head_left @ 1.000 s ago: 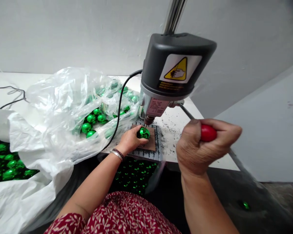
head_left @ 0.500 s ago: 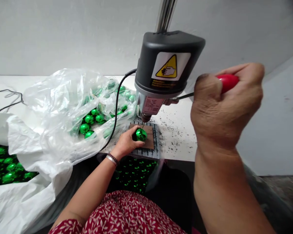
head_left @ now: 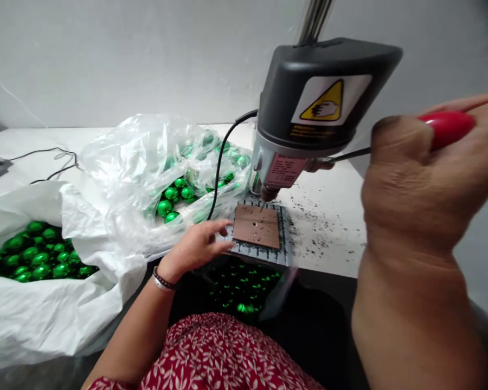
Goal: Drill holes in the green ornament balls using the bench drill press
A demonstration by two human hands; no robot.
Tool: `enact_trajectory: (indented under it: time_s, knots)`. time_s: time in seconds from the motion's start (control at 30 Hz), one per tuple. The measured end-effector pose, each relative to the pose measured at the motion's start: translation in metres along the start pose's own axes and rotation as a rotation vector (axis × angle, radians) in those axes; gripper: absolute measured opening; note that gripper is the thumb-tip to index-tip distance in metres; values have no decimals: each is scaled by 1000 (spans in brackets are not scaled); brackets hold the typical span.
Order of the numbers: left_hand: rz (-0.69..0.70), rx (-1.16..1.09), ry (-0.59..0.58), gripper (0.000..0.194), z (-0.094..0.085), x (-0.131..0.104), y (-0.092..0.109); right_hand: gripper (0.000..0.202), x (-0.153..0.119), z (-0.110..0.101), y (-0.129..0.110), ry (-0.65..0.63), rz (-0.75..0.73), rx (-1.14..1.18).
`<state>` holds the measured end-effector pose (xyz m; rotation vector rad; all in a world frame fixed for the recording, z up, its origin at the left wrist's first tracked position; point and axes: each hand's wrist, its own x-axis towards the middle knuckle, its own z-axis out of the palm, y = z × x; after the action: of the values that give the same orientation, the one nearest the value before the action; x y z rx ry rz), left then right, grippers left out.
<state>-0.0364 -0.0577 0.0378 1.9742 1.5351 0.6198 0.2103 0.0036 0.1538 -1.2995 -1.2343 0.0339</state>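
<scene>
My right hand (head_left: 431, 179) is wrapped round the red knob (head_left: 453, 129) on the lever of a dark grey drill press (head_left: 325, 97). Under its chuck (head_left: 269, 193) lies a square brown board (head_left: 257, 230) with a small hole near its middle, set on the grey slotted base (head_left: 285, 238). My left hand (head_left: 201, 244) is empty beside the board's left edge, thumb and fingers apart. Below the table edge, a bag of shiny green balls (head_left: 244, 284) sits by my lap, with one brighter ball (head_left: 245, 308) near its front.
A clear plastic bag (head_left: 126, 146) with green balls (head_left: 171, 194) lies on the white table. A white sack (head_left: 28, 314) at left holds many green balls (head_left: 40, 254). The drill's black cord (head_left: 218, 179) hangs across the clear bag. Dark shavings (head_left: 321, 216) are scattered right of the base.
My left hand has let go of the green ball and drawn left off the board. The view has swung left. My right hand stays on the red knob.
</scene>
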Motion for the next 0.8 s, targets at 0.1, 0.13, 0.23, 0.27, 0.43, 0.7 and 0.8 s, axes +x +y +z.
enact_trajectory:
  time_s: [0.1,0.13,0.23,0.27,0.43,0.7,0.8]
  knots:
    - [-267,274,337,37,-35,6,-27,32,-1,1,1,2,29,-43]
    - [-372,376,374,38,-46,9,-37,30,-1,2,2,7,32,-55]
    - [-591,559,226,38,-66,14,-61,30,-2,3,4,18,41,-65]
    - [-624,568,148,37,-68,14,-66,30,-2,3,4,19,38,-63]
    - [-661,477,-48,51,-52,13,-74,30,-3,4,4,24,27,-19]
    - [-473,-497,507,60,-47,8,-64,27,-2,2,5,20,2,-7]
    - [-321,-1092,421,53,-46,5,-52,25,-2,1,2,28,-15,8]
